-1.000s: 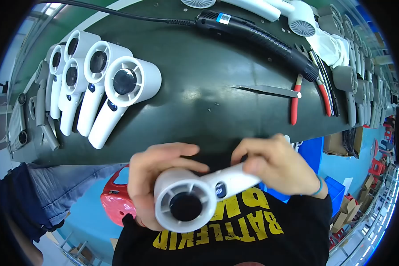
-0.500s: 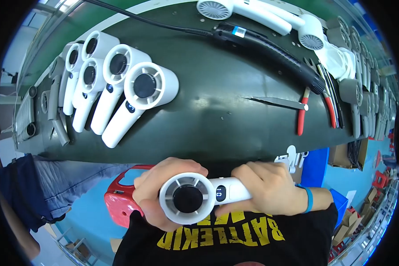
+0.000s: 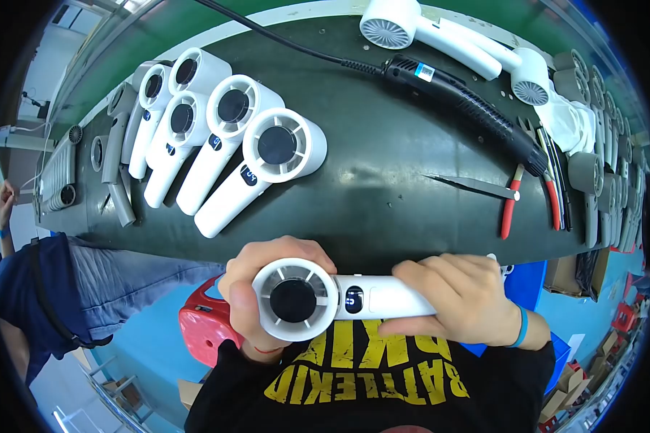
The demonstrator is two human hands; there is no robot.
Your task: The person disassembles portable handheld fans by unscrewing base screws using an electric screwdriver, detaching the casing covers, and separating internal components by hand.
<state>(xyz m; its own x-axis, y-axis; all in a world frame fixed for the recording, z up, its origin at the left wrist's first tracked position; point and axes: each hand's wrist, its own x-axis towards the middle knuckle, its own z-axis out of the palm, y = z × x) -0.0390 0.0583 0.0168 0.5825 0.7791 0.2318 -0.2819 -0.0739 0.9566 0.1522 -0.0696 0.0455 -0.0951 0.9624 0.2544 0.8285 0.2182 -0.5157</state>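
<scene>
A white handheld fan (image 3: pixel 383 296) lies sideways in front of my chest, its round grille facing up and a small display lit on its handle. My left hand (image 3: pixel 247 289) curls round the fan's head from the left. The handle's far end is wrapped by my right hand (image 3: pixel 458 296), which hides its tip. Both hands are just off the front edge of the dark table (image 3: pixel 361 216). Beyond my left hand, several similar white fans stand in a group, the nearest white fan (image 3: pixel 276 148) leaning with its handle toward me.
A black heat-gun-like tool (image 3: pixel 469 108) with a cable lies across the table. Tweezers (image 3: pixel 477 186) and red-handled pliers (image 3: pixel 511 209) are at the right. Grey fan parts (image 3: pixel 588 177) line the right edge. Another person (image 3: pixel 58 289) is at the left, near a red stool (image 3: pixel 206 328).
My right hand has slid outward along the handle, so more of it shows. The table's contents appear shifted right in view as the camera turned.
</scene>
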